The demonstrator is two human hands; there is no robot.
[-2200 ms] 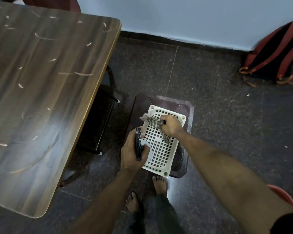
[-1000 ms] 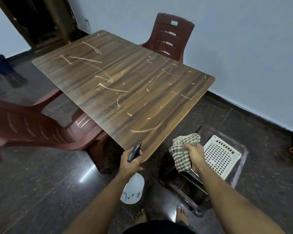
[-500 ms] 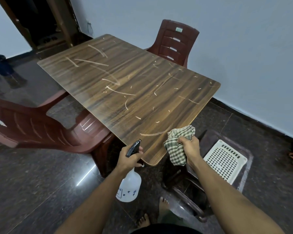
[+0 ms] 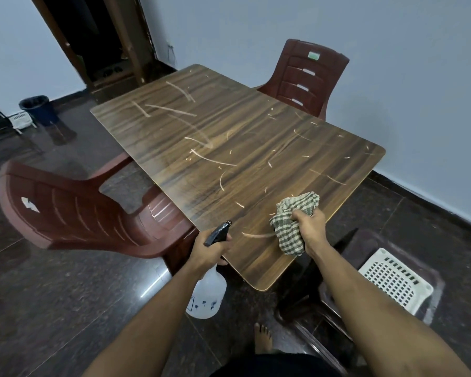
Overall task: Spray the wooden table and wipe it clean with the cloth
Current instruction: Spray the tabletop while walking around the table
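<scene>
The wooden table point(image 4: 229, 148) fills the middle of the view, its dark grain crossed by many pale streaks and marks. My left hand point(image 4: 208, 250) grips a spray bottle point(image 4: 208, 297) at the table's near edge; the white body hangs below my fist and the black nozzle points over the tabletop. My right hand point(image 4: 309, 227) is closed on a bunched green-and-white checked cloth point(image 4: 290, 227), held just above the near right corner of the table.
A maroon plastic chair point(image 4: 71, 210) stands at the table's left side and another chair point(image 4: 307, 74) at the far side. A white perforated basket point(image 4: 394, 281) rests on a dark stool at my right. A dark bin point(image 4: 37, 108) and a doorway lie far left.
I have turned from the basket to the table, carrying bottle and cloth. Both hands have moved forward: the cloth now hangs over the table's near corner, the nozzle over its edge.
</scene>
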